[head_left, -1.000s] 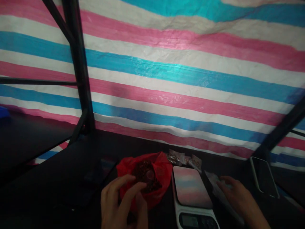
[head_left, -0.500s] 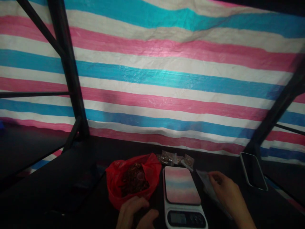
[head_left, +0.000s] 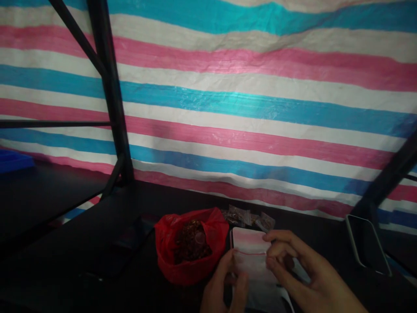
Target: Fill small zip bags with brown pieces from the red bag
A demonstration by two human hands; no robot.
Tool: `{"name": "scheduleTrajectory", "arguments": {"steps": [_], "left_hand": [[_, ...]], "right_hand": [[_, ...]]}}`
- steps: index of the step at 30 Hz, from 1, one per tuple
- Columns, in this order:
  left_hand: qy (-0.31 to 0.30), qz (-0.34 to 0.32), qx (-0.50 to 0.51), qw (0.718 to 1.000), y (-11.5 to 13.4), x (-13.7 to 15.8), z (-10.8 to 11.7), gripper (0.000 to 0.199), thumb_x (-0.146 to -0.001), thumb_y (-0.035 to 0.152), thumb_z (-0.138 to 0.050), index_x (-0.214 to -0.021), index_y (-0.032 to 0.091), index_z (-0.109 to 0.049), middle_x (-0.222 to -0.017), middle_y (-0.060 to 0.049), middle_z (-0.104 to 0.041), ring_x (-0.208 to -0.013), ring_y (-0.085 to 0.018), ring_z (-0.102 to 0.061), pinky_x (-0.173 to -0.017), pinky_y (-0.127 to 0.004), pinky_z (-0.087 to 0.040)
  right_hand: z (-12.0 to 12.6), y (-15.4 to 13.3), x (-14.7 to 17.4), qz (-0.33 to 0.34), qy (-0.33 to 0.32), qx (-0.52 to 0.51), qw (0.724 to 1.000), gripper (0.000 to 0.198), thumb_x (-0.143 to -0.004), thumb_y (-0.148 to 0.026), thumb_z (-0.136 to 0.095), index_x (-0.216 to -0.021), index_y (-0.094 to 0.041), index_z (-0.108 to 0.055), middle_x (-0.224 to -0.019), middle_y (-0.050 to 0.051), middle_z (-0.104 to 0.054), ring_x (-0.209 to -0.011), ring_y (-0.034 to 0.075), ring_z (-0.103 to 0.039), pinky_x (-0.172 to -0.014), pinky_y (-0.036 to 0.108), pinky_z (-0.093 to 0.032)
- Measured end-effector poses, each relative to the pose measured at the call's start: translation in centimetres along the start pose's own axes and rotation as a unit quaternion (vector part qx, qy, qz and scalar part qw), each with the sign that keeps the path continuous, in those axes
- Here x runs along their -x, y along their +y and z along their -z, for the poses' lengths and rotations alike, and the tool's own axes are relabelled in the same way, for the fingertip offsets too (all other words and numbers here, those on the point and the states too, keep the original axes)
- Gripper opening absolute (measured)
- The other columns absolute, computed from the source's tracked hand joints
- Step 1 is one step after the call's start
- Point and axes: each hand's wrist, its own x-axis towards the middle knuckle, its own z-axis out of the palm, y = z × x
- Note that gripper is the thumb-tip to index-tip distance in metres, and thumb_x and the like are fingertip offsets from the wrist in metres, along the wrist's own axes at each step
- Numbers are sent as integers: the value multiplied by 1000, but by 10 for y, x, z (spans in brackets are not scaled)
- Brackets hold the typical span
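A clear zip-lock bag (head_left: 252, 265) with a red line along its top hangs between my two hands, in front of the digital scale (head_left: 247, 235). My right hand (head_left: 301, 269) pinches the bag's upper right corner. At its left edge, my left hand (head_left: 224, 282) has thumb and fingers closed on the plastic. Most of the scale's lower part and display is hidden behind the bag and hands. Left of the scale sits an open red plastic bag (head_left: 166, 261) holding small dark brown pieces (head_left: 190, 245) and a round clear item.
Several small filled zip bags (head_left: 239, 215) lie behind the scale on the black table (head_left: 143, 195). A phone (head_left: 368, 243) leans at the right by a black frame post. A striped tarp (head_left: 244, 100) hangs behind. A blue tray (head_left: 14, 161) is at far left.
My right hand has brought the zip-lock bag leftward over the scale. My left hand has moved right from beside the red bag and taken hold of its left edge. The view has shifted slightly.
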Motion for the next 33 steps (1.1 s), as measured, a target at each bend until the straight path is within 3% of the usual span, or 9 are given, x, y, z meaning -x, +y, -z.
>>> {"name": "scheduleTrajectory", "arguments": {"steps": [3,9,11,14,18,21,24,29,33], "left_hand": [[-23,73,64,995,8,-7,-1,58,-99,65,-51,-128,20,-74,-115,-13,-84,-103,-28,-80,-94,-38,-62],[11,53,82,995,22,-17,4,62,-95,67,-59,-135,20,-71,-139,-12,-75,-132,-30,-68,-117,-40,-48],[3,63,115,991,23,-19,5,60,-95,67,-60,-131,20,-72,-131,-12,-79,-122,-29,-73,-108,-39,-54],[-20,75,176,981,23,-23,6,53,-95,66,-61,-120,21,-73,-111,-10,-83,-97,-26,-78,-84,-33,-60],[8,71,203,977,27,-25,12,52,-92,66,-67,-119,21,-72,-109,-9,-83,-93,-25,-77,-81,-30,-59],[0,58,173,983,33,-25,17,57,-92,69,-64,-120,21,-75,-109,-11,-83,-95,-26,-78,-82,-31,-59],[-13,43,142,989,38,-24,22,61,-90,74,-63,-124,24,-78,-115,-10,-83,-109,-29,-77,-96,-34,-59],[-24,44,134,990,32,-19,27,67,-94,74,-56,-136,25,-73,-128,-12,-80,-123,-32,-73,-106,-40,-57],[55,-75,-40,995,14,-12,35,73,-96,61,-62,-156,22,-53,-155,-16,-62,-141,-34,-61,-114,-44,-53]], "right_hand": [[-16,5,-3,24,-32,27,999,18,-94,-37,-64,-108,-32,-73,-74,-5,-71,-70,15,-67,-70,21,-55],[-29,4,-12,50,6,68,996,21,-95,-36,-62,-113,-30,-72,-76,-4,-71,-70,16,-70,-70,23,-57],[-31,1,-14,60,15,81,995,21,-94,-35,-63,-111,-30,-73,-76,-3,-72,-71,17,-71,-74,24,-59],[-32,-4,-14,78,14,97,992,19,-92,-32,-66,-109,-31,-74,-78,-3,-74,-77,18,-74,-80,26,-60],[-34,-8,-12,91,-25,110,989,26,-93,-27,-65,-117,-33,-72,-85,-3,-77,-88,18,-76,-88,25,-59],[-37,-9,-11,99,-26,116,988,26,-93,-25,-66,-118,-34,-73,-85,-4,-77,-88,17,-76,-88,23,-59],[-39,-11,-11,109,-29,110,988,25,-95,-25,-65,-116,-34,-75,-91,-2,-78,-93,18,-76,-91,25,-60],[-44,-14,-13,109,-125,108,980,18,-96,-22,-63,-98,-32,-77,-88,-2,-75,-86,16,-75,-78,22,-60],[-47,-9,-15,111,-125,144,975,17,-96,-20,-61,-95,-30,-75,-98,0,-74,-93,16,-74,-83,23,-60]]}}
